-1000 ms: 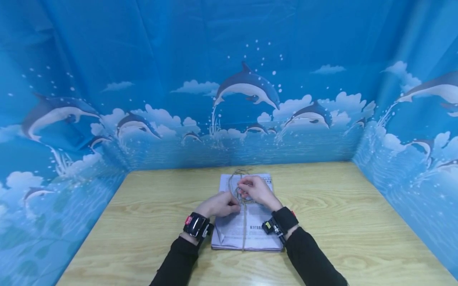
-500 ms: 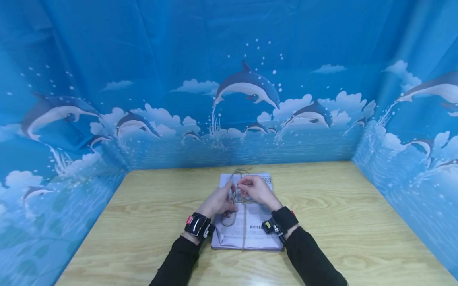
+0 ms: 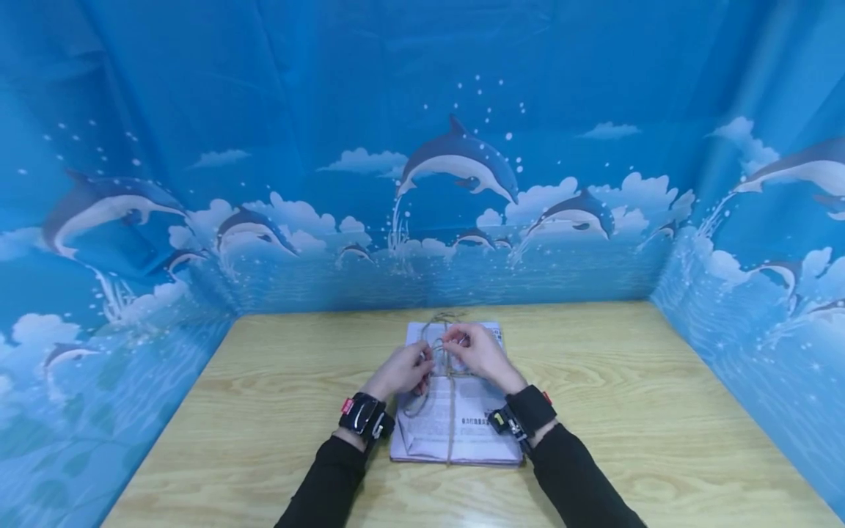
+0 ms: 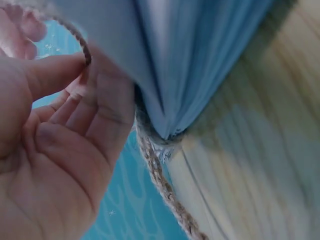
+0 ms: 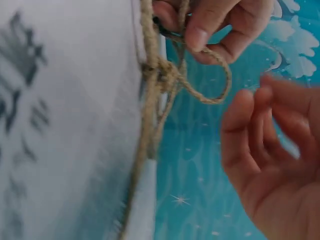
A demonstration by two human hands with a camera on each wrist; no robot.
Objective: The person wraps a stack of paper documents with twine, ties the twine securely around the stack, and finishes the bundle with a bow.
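Observation:
A stack of folded newspapers (image 3: 432, 433) lies on the table, bound lengthwise and crosswise with brown twine (image 3: 451, 418). My left hand (image 3: 399, 370) is over the stack's left side, pinching the twine between thumb and fingertips; a slack length hangs in a curve below it. In the right wrist view a knot (image 5: 165, 77) sits at the crossing, and a small twine loop (image 5: 227, 80) curves out from it by the left fingers. My right hand (image 3: 480, 356) is just right of the crossing. Its fingers (image 5: 235, 122) are loosely curled beside the loop, with no twine showing between them.
The wood-grain table (image 3: 627, 411) extends on both sides of the stack. A blue dolphin-print curtain (image 3: 317, 271) surrounds the back and sides. Frayed twine ends (image 3: 445, 316) lie at the stack's far edge. Each wrist wears a strapped-on camera (image 3: 363, 416).
My left hand first spread its fingers and lifted towards the crossing, then closed them on the twine. A slack curve appeared beneath it. The right hand has shifted only slightly.

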